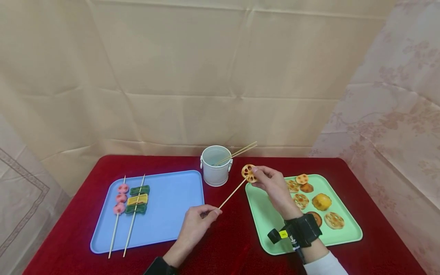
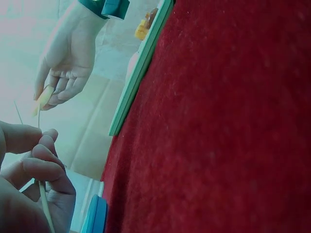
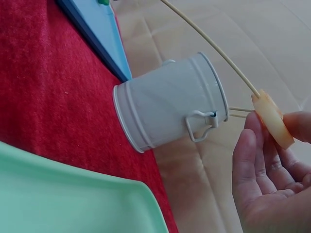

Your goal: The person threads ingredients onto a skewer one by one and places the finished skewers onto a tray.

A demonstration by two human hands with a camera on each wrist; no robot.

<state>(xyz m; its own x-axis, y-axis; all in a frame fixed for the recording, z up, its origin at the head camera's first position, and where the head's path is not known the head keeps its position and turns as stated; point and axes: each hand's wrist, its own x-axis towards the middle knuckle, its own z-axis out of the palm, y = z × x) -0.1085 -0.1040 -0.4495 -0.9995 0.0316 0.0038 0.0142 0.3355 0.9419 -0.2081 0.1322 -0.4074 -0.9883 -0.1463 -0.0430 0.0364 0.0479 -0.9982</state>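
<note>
My left hand (image 1: 200,222) pinches a thin wooden skewer (image 1: 233,193), which slants up and to the right. At its upper tip is a browned lotus root slice (image 1: 248,172), pinched between the thumb and fingers of my right hand (image 1: 275,189). The right wrist view shows the skewer's tip meeting the edge of the lotus root slice (image 3: 272,121); how deep it goes in cannot be seen. In the left wrist view the skewer's lower part (image 2: 46,206) passes through the curled fingers of the left hand (image 2: 39,170).
A white bucket (image 1: 215,172) with two skewers (image 1: 240,151) stands behind the hands. On the left, a blue tray (image 1: 175,206) bears a pink-piece skewer (image 1: 120,198) and a green-and-yellow skewer (image 1: 137,199). A green tray (image 1: 264,221) on the right holds several food pieces, including a yellow one (image 1: 321,201).
</note>
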